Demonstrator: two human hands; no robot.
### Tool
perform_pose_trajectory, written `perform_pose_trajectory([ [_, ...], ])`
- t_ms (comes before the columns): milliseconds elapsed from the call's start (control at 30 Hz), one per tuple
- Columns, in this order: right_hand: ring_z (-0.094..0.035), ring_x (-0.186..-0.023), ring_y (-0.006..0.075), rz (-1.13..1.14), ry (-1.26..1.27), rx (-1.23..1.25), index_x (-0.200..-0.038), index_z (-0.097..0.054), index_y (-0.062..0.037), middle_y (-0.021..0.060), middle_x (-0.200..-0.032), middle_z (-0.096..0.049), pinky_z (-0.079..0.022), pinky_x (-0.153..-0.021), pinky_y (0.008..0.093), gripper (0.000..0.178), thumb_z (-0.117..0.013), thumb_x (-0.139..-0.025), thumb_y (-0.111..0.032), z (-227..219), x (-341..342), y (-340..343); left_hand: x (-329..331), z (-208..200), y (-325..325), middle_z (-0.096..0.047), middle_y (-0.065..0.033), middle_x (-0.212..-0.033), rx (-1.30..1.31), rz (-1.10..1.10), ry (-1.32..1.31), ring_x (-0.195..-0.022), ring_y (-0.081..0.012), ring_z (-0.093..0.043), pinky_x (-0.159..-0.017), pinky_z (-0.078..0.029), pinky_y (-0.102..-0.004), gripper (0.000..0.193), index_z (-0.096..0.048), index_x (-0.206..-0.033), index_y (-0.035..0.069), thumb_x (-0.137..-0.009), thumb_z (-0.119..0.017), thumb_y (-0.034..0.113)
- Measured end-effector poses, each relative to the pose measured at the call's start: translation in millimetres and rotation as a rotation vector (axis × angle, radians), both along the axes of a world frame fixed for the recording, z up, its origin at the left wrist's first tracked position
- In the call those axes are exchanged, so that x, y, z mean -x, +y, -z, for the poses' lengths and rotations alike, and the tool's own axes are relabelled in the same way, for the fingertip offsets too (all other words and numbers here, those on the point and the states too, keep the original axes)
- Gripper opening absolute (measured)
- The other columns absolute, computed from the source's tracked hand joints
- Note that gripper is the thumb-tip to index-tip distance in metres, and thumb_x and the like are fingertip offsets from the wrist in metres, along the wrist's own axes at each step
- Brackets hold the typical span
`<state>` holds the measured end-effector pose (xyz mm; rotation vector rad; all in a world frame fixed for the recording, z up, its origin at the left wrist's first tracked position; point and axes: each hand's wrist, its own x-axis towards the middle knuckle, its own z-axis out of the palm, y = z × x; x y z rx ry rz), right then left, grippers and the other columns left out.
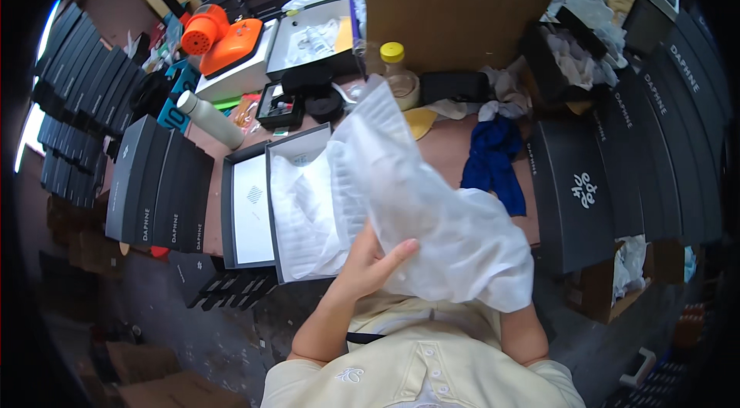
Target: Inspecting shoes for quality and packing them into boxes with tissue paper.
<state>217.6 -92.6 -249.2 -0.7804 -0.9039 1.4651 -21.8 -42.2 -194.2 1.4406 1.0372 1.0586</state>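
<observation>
A soft white translucent bag (pixel 439 215) is held up in front of my body, slanting from upper left to lower right. Something pale inside it gives it bulk, but its shape cannot be made out. My left hand (pixel 378 258) grips the bag's left side, thumb on the front and the other fingers behind. My right forearm (pixel 526 331) runs up under the bag's lower right end, which hides the right hand. Just left of the bag lies an uncovered dark shoe box (pixel 271 208) with white padded wrapping (pixel 308 211) inside. Beside it rests a box lid (pixel 253 211), its white inside facing up.
Dark boxes stand at the left (pixel 158 184) and right (pixel 574 192). A dark blue cloth (pixel 496 157) lies right of the bag. Beyond are a white bottle (pixel 210 121), a yellow-capped jar (pixel 399 80), an orange device (pixel 231 46) and a large cardboard panel (pixel 455 15).
</observation>
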Motion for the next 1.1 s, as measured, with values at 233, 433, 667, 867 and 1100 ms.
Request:
perform_pose_trajectory([
  [233,-0.058,-0.105,0.0276,0.092,-0.119,-0.199,-0.119,-0.049,0.0026,0.0200,-0.119,-0.054,-0.045,-0.093,0.0373,0.065,-0.072,-0.067,-0.030,-42,-59,-13,85,-57,44,-0.063,-0.0034,-0.083,0.222,-0.532,-0.364,-0.070,-0.0097,-0.059,-0.063,-0.049,-0.0246,0.021,-0.060,-0.101,0.001,-0.086,-0.062,0.015],
  [433,-0.059,-0.100,0.0273,0.278,-0.600,-0.278,-0.101,-0.057,0.0026,0.0198,-0.113,-0.058,-0.046,-0.087,0.0356,0.045,-0.073,-0.063,-0.015,-66,-28,24,195,-79,-3,-0.057,-0.0165,-0.106,-1.193,-1.501,0.024,-0.088,-0.0263,-0.062,-0.079,-0.050,-0.0381,0.038,-0.052,-0.111,-0.002,-0.087,-0.054,0.028],
  [667,-0.043,-0.120,0.0411,0.204,-1.732,-0.443,-0.131,-0.044,-0.0012,0.0258,-0.126,-0.048,-0.035,-0.099,0.0411,0.095,-0.084,-0.054,-0.041,-70,34,55,163,-56,-80,-0.056,-0.0129,-0.089,-0.605,-1.307,-0.010,-0.079,-0.0227,-0.057,-0.070,-0.046,-0.0344,0.051,-0.048,-0.108,-0.006,-0.073,-0.045,0.031],
  [867,-0.063,-0.079,0.0400,-0.154,-1.348,-0.290,-0.119,-0.050,0.0059,0.0246,-0.095,-0.063,-0.050,-0.071,0.0440,0.076,-0.077,-0.061,-0.035,-87,189,114,137,-78,-85,-0.062,-0.0089,-0.071,0.057,0.706,-0.282,-0.053,-0.0108,-0.054,-0.049,-0.039,-0.0232,0.050,-0.049,-0.119,-0.014,-0.074,-0.064,0.002],
  [1100,-0.063,-0.068,0.0364,-0.123,-1.181,-0.659,-0.069,-0.061,-0.0009,0.0192,-0.067,-0.062,-0.049,-0.061,0.0449,0.016,-0.066,-0.068,-0.016,-98,224,157,85,-56,-87,-0.061,-0.0150,-0.072,0.129,0.465,0.489,-0.055,-0.0280,-0.060,-0.050,-0.046,-0.0337,0.036,-0.056,-0.117,0.006,-0.082,-0.056,0.014],
])
